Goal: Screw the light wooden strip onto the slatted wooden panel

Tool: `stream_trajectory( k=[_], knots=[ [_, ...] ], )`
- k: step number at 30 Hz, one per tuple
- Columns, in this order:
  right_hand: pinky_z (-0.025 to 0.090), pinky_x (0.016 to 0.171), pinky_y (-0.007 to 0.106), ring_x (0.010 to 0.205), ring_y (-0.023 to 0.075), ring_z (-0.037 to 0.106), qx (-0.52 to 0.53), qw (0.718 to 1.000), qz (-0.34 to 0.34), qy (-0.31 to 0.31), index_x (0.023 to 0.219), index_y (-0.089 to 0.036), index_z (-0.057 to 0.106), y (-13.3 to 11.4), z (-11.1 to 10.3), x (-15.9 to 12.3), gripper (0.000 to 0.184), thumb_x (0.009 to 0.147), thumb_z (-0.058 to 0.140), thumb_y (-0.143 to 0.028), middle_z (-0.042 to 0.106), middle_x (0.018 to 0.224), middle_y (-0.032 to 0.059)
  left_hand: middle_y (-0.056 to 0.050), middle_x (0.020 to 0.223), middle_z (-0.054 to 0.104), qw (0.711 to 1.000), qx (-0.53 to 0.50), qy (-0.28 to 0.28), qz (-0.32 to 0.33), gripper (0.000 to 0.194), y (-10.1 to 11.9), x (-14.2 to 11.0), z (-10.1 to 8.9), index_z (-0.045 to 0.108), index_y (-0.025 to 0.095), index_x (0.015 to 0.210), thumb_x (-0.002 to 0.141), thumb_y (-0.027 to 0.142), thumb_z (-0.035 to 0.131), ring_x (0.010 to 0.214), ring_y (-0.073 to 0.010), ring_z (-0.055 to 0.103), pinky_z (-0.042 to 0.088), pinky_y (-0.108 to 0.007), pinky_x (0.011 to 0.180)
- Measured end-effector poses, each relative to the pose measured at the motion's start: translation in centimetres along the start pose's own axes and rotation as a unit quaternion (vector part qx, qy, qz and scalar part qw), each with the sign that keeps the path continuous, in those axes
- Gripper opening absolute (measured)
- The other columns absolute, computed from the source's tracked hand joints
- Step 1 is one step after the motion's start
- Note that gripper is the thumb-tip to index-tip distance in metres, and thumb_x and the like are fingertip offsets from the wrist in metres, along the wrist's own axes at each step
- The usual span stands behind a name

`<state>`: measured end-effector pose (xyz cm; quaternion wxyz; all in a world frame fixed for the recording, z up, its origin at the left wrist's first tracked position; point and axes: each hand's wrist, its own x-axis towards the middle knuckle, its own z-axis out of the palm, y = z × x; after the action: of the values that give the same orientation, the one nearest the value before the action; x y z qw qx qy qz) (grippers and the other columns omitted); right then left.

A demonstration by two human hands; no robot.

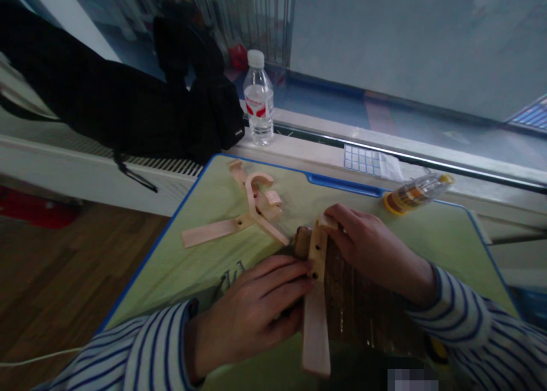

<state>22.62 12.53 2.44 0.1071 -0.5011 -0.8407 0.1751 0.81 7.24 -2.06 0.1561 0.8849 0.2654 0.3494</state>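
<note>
Nearest the camera, blue-and-white striped sleeves [149, 345] are stretched over the desk [457, 231]. Between them, a pale wooden bar with two holes [316, 328] is held, its flat end turned toward the camera. Its far end is pinched by the fingers of the right hand [371, 245], while its edge beside the nearer hole is gripped by the left hand [256, 300]; the two hands are near each other but not touching. Behind the bar a glossy brown piece [354, 300] is partly covered; whether the two touch cannot be told.

Because the bar is held mainly by fingertips, and its long end is left unsupported, it could be twisted or let slip. The metal screws [233, 273], laid loose just beside the left hand, could be swept away by a shift of that wrist. The curved wooden hook [267, 225], overlapped with other loose pieces beyond, could be knocked by the bar if it is swung left.
</note>
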Motion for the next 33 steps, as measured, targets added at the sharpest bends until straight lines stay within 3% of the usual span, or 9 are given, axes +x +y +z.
stream_trajectory(
  k=[33],
  knots=[
    [0.032, 0.059, 0.026, 0.067, 0.0139, 0.057, -0.012, 1.0, 0.004, 0.01, 0.097, -0.02, 0.045, 0.04, 0.06, -0.16, 0.006, 0.093, 0.042, -0.017, 0.06, 0.08, 0.0007, -0.008, 0.113, 0.068, 1.0, 0.011, -0.009, 0.0, 0.022, -0.06, -0.02, -0.06, 0.06, 0.014, 0.108, 0.086, 0.016, 0.056, 0.109, -0.0182, 0.06, 0.053, -0.032, 0.095]
  ],
)
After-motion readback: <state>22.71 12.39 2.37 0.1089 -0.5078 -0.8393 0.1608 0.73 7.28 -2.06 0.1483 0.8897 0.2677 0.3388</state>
